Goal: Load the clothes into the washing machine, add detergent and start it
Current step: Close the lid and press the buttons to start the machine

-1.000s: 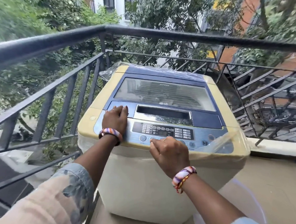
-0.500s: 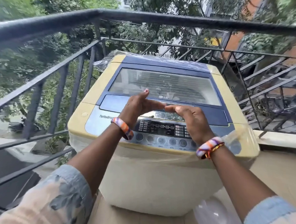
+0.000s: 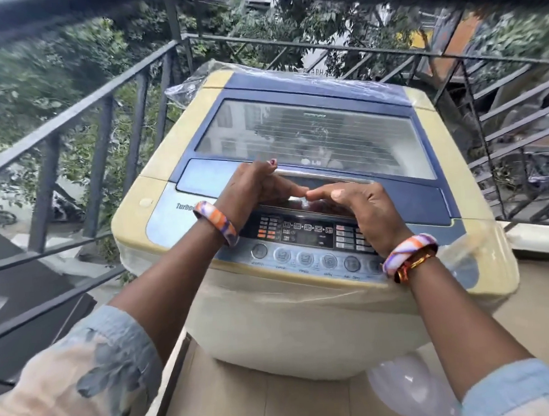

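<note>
A cream and blue top-loading washing machine (image 3: 304, 317), wrapped in clear plastic film, stands on the balcony in front of me. Its lid (image 3: 310, 136), with a clear window, is down. Both hands meet at the lid handle (image 3: 332, 176) just above the control panel (image 3: 303, 235). My left hand (image 3: 253, 190) curls its fingers on the handle's left part, thumb up. My right hand (image 3: 362, 209) reaches in from the right, fingers tucked into the handle recess. No clothes or detergent are in view.
A dark metal railing (image 3: 102, 99) runs close along the machine's left side and behind it. A white plastic object (image 3: 406, 388) lies on the tiled floor by the machine's front right corner. Trees and buildings lie beyond the railing.
Both hands left the control panel and came together at the lid handle, closing their fingers on it. The view has moved closer to the machine. The lid has stayed down.
</note>
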Tool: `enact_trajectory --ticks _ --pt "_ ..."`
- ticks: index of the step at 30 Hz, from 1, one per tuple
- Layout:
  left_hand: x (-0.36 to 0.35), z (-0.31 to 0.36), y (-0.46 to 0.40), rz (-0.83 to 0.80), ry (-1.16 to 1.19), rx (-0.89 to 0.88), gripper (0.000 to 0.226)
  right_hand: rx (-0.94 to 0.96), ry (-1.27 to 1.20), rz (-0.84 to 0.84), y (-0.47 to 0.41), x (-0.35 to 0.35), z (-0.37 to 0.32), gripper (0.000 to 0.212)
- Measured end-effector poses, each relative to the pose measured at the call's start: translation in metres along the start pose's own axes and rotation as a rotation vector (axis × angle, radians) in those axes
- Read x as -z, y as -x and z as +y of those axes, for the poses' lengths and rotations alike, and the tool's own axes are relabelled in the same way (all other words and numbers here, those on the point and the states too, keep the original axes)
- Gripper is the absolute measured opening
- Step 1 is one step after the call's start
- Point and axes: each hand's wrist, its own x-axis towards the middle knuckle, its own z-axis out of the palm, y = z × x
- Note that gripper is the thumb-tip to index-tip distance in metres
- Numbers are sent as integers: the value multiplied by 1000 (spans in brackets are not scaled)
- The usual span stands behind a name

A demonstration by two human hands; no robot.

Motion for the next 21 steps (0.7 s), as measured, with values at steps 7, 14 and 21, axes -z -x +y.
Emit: enact_trajectory --ticks 7,14,21 --pt "-5 1 4 22 -18 -23 51 43 50 20 1 -2 4 33" --pt "-6 -3 2 57 -53 -75 49 39 61 39 2 -5 3 32" --pt "-5 -3 2 43 -57 -80 51 33 71 22 0 -4 1 30"
